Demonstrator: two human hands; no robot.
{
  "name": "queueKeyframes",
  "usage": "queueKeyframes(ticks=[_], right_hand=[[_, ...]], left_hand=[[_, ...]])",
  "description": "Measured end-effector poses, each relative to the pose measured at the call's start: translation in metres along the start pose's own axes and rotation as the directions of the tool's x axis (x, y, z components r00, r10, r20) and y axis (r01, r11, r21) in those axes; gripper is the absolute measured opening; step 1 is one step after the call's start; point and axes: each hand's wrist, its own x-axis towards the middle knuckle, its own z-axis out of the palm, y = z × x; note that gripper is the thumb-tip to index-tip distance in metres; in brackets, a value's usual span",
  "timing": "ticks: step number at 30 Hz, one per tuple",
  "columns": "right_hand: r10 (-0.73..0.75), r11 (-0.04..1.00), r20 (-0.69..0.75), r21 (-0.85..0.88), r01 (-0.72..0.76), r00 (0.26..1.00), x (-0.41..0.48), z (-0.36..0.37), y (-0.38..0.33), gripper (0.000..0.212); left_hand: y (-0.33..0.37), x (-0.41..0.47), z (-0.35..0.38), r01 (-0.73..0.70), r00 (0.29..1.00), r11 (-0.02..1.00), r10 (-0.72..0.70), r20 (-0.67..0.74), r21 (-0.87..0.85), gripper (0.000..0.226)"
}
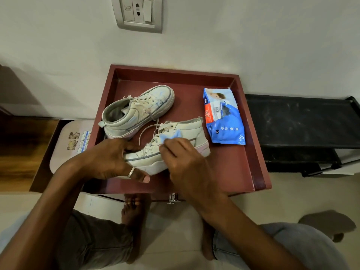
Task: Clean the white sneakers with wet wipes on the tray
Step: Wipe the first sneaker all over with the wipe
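The left hand (115, 158) is wrapped round the toe end of the near sneaker (191, 133), fingers curled over the top and thumb under the sole edge, with a silver ring (131, 171) on that hand. The right hand (185, 158) sits just beside it, the two nearly touching. Its fingertips pinch a crumpled blue wet wipe (171, 136) against the sneaker's side, right by the laces. The shoe's heel points out past the right hand.

Just beyond the left hand lies the second sneaker (136, 110) - white, smudged with bluish marks, its toe angled away, its loose lace trailing toward the held shoe. Both rest in a dark red tray (224, 166). Beyond and outside the right hand, a blue pack of wet wipes (224, 117) lies flat in the same tray, near its far corner.

Outside the left hand a pale stool (66, 149) with stickers shows from under the tray; outside the right, a black rack (302, 121) - and on the wall far beyond both hands, a wall socket (138, 12).
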Motion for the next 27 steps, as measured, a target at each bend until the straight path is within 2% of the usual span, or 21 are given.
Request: queueKeyframes(ticks=[1, 3, 5, 7, 9, 11, 12, 13, 17, 18, 22, 23, 27], right_hand=[[0.006, 1.0, -0.001, 0.0, -0.006, 1.0, 0.001, 0.0, 0.008, 0.027], [0.142, 0.99, -0.052, -0.007, -0.142, 0.989, 0.005, -0.001, 0.033, 0.031], [0.344, 0.939, -0.12, 0.025, -0.343, 0.931, 0.009, -0.005, 0.059, 0.033], [0.438, 0.899, -0.149, 0.053, -0.435, 0.887, 0.013, -0.003, 0.058, 0.032], [0.303, 0.953, -0.14, 0.019, -0.303, 0.943, 0.014, 0.004, 0.037, 0.03], [0.107, 0.994, -0.043, 0.001, -0.107, 0.993, 0.011, 0.007, 0.017, 0.03], [0.057, 0.998, -0.008, -0.016, -0.058, 0.998, 0.011, 0.005, 0.016, 0.03], [0.064, 0.998, -0.008, -0.022, -0.065, 0.998, 0.013, 0.002, 0.022, 0.032], [0.387, 0.921, -0.146, 0.016, -0.389, 0.91, 0.018, -0.01, 0.056, 0.031], [0.388, 0.921, -0.158, 0.02, -0.39, 0.908, 0.018, -0.01, 0.052, 0.031], [0.157, 0.985, -0.049, 0.085, -0.152, 0.986, 0.013, -0.001, 0.016, 0.04], [0.147, 0.986, -0.054, 0.086, -0.142, 0.988, 0.014, -0.001, 0.021, 0.04], [0.394, 0.919, -0.15, 0.068, -0.388, 0.907, 0.019, -0.006, 0.05, 0.039]], left_hand=[[0.0, 0.0, 0.0, -0.001, 1.0, 1.0, 0.001, 0.003, 0.0, 0.059], [0.001, 0.0, -0.001, 0.002, 1.0, 1.0, -0.002, 0.0, -0.007, 0.058], [0.002, -0.001, 0.0, 0.01, 1.0, 1.0, -0.009, 0.006, -0.025, 0.056], [0.005, -0.001, 0.0, 0.009, 1.0, 1.0, -0.008, 0.013, -0.024, 0.052], [0.006, 0.0, 0.001, -0.008, 1.0, 1.0, 0.008, 0.022, -0.022, 0.05], [0.007, -0.001, 0.001, -0.018, 1.0, 1.0, 0.018, 0.013, -0.025, 0.049], [0.006, -0.001, 0.001, -0.015, 1.0, 1.0, 0.016, 0.007, -0.027, 0.049], [0.006, -0.001, 0.002, -0.011, 1.0, 1.0, 0.011, 0.006, -0.025, 0.049], [0.005, -0.002, 0.001, 0.016, 1.0, 1.0, -0.016, -0.002, -0.027, 0.052], [0.007, -0.002, 0.002, 0.015, 1.0, 0.999, -0.015, 0.0, -0.028, 0.051], [0.012, -0.002, 0.002, 0.001, 1.0, 1.0, -0.001, 0.002, -0.024, 0.042], [0.013, -0.003, 0.002, 0.004, 1.0, 1.0, -0.004, 0.002, -0.029, 0.041], [0.011, -0.003, 0.002, 0.02, 1.0, 1.0, -0.02, -0.004, -0.022, 0.042]])
